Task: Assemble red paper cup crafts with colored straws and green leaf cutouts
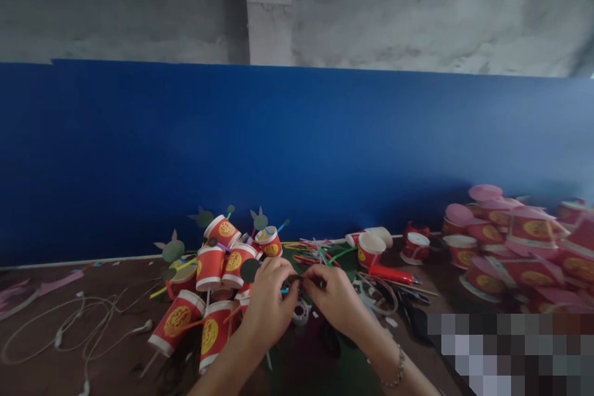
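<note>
at lower centre of the frame, i have my left hand [273, 294] and right hand [335, 298] fingertip to fingertip, thumbs and forefingers pinched on a small dark piece [296, 277]. it lies right between them, neither hand nearer. its long axis seems to run sideways across the frame; with the fingers covering most of it, i can't tell which end is the front. a blue stick [284, 291] shows by my left thumb, pointing toward the left of the frame; i can't tell if it joins the piece.

just below the fingertips i see a roll of tape [301, 313]. a dark paper disc [250, 271] is just beside my left hand, in front of piled red cups [210, 267]. beyond the fingers lie loose coloured sticks [312, 258]; right of centre, a red tool [392, 273]. pink-topped cups [531, 229] crowd the lower right, and earphones [58, 339] sprawl lower left.
</note>
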The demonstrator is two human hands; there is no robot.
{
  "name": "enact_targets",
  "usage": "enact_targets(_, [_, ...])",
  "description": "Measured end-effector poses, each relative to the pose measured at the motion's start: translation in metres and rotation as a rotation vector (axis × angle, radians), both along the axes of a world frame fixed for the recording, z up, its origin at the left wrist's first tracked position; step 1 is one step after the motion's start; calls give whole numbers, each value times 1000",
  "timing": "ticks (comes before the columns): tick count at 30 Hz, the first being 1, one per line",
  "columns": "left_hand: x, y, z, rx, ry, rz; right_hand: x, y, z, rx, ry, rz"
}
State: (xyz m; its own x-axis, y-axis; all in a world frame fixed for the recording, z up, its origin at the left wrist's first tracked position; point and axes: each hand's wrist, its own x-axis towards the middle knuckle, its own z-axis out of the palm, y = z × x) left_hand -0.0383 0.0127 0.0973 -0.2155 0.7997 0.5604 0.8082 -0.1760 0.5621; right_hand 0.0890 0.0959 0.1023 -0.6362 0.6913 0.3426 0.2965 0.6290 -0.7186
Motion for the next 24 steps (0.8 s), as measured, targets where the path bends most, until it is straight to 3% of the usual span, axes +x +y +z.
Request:
enact_targets(4, [-3,0,1,-6,23,14,2,9,1,34,-69,-66])
enact_targets(8, [-7,1,1,-6,85,105,7,18,-1,121,-393,-143])
enact_targets(11, [-8,2,0,1,126,138,11,17,-6,91,-591,3])
enact_targets(15, [-9,0,1,3,144,111,11,11,-12,176,-663,147])
enact_targets(24, [-6,-2,6,-22,78,63,8,25,-21,225,-788,-14])
